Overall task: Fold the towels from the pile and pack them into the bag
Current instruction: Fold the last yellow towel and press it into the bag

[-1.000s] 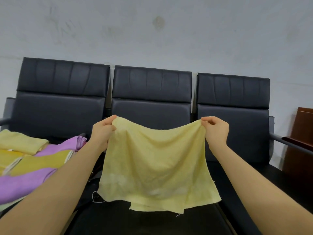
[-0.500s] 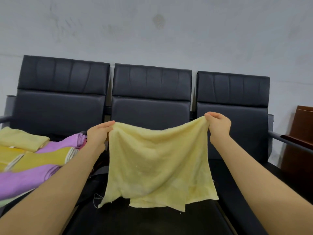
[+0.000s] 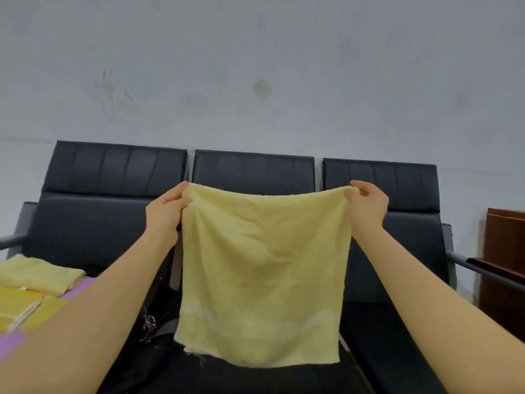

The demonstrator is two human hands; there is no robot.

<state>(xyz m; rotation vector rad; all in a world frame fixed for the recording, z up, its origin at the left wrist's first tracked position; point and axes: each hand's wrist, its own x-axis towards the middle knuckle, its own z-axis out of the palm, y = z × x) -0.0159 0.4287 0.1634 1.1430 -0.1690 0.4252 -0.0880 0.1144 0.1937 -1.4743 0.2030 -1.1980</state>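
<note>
both hands, left hand (image 3: pixel 164 214) and right hand (image 3: pixel 368 207), fingers pinching top corners of yellow towel (image 3: pixel 261 268); keep top edge taut between fingers, bring corners together evenly

**Towel Held Before Seats**

Held up by left hand (image 3: pixel 164 211) and right hand (image 3: pixel 368 207) at top corners: towel (image 3: pixel 261 277), before middle seat (image 3: pixel 252 173). Left, on seat: pile (image 3: pixel 37 282). Far right: cabinet (image 3: pixel 504 268).
</note>
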